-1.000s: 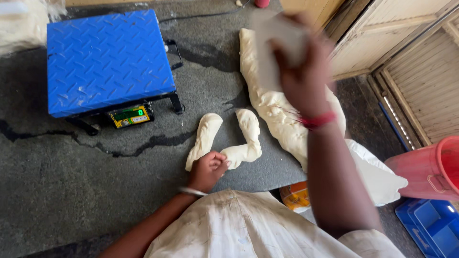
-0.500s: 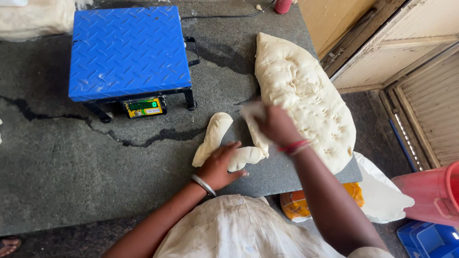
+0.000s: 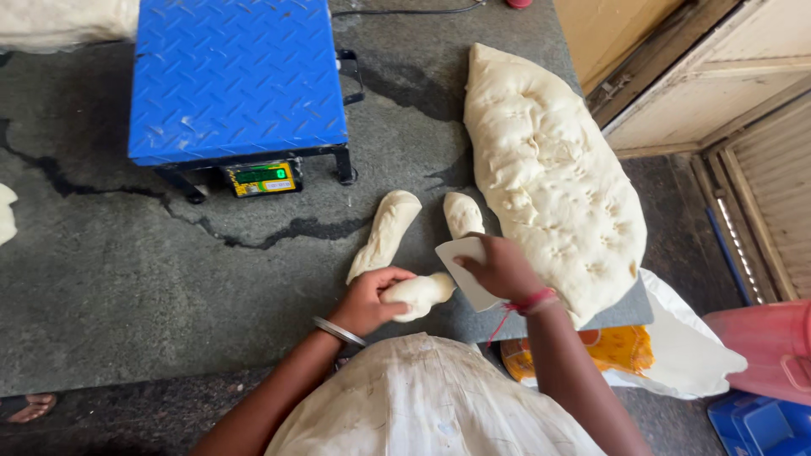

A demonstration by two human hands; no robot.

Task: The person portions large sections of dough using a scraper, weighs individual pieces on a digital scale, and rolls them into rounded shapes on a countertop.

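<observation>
Scraper (image 3: 463, 272) pinched in right hand (image 3: 504, 268); left hand (image 3: 369, 297) fingers curled round dough piece (image 3: 420, 293). Press blade straight down, steadying dough beside fingers.

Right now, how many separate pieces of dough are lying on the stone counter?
At least 5: the big slab at right; a long strip; a second strip partly behind the white scraper; a mass at the top-left corner; a bit at the left edge.

Matt, soft dough mass (image 3: 549, 177) with dimpled surface; smooth white plastic scraper (image 3: 465, 272); blue-painted metal scale platform (image 3: 236, 76) with raised tread pattern; rough, stained grey stone counter (image 3: 127, 279); shiny metal bangle (image 3: 338, 331).
</observation>
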